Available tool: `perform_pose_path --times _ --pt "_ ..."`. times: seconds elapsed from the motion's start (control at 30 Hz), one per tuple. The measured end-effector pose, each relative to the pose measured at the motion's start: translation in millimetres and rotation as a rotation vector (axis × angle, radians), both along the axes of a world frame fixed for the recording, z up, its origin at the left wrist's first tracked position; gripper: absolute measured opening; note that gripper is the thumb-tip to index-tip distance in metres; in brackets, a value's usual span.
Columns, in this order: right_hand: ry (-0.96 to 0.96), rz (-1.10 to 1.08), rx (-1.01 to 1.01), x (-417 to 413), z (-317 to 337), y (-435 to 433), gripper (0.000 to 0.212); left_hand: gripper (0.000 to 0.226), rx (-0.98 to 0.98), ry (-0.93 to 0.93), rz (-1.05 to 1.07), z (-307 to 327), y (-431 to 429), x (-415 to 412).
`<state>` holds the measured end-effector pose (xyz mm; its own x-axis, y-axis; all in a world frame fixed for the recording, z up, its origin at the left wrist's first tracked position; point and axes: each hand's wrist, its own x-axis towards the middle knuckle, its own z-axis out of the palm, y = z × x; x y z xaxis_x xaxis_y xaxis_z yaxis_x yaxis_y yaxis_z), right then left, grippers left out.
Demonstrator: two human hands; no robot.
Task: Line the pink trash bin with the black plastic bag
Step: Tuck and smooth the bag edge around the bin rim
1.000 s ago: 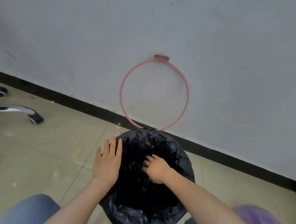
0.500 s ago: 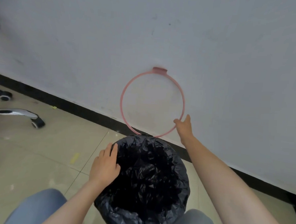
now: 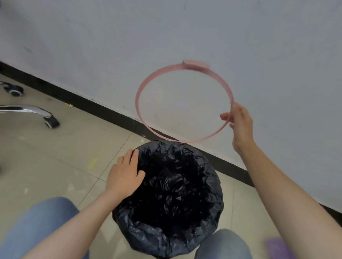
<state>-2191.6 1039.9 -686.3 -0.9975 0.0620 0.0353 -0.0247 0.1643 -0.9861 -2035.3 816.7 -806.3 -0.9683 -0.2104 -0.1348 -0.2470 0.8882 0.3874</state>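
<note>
The black plastic bag (image 3: 174, 204) is draped over the bin on the floor and folded down over its rim, so the pink bin itself is hidden under it. My left hand (image 3: 125, 176) lies flat on the bag at the bin's left rim. A thin pink ring (image 3: 148, 84) with a tab at its top stands tilted above the bin's far edge, in front of the wall. My right hand (image 3: 240, 125) grips the ring's right side between thumb and fingers.
A grey wall with a black baseboard (image 3: 88, 103) runs behind the bin. A chrome chair leg with castors (image 3: 48, 119) sits on the tiled floor at the left. My jeans-clad knees (image 3: 225, 251) flank the bin. Something purple (image 3: 282, 256) lies at the lower right.
My right hand left the inside of the bag, reached up to the ring and closed on its right side; the ring has tipped away from the wall. My left hand stayed on the rim.
</note>
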Motion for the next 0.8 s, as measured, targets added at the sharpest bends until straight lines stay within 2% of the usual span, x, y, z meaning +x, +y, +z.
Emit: perform_pose_path --times 0.13,0.2,0.23,0.33,0.37,0.4,0.57,0.8 --pt "0.276 0.255 0.439 42 47 0 0.027 0.059 -0.004 0.016 0.009 3 3 1" --pt "0.284 0.456 0.693 73 59 -2 0.031 0.052 0.114 0.108 0.064 3 2 1" --pt "0.263 0.568 0.795 90 61 -3 0.034 0.048 0.265 0.172 0.144 4 0 2" --pt "0.190 0.885 0.945 134 36 -3 0.040 0.042 0.942 0.347 0.552 9 -9 4" --pt "0.182 0.957 1.002 148 20 -3 0.041 0.041 1.076 0.376 0.668 10 -14 5" --pt "0.180 1.012 1.054 160 2 -2 0.042 0.041 1.130 0.372 0.732 10 -19 6" --pt "0.150 1.123 1.160 202 -68 -2 0.044 0.040 1.086 0.301 0.692 10 -25 12" --pt "0.114 1.214 1.141 210 -83 -2 0.058 0.041 1.123 0.283 0.705 9 -14 13"
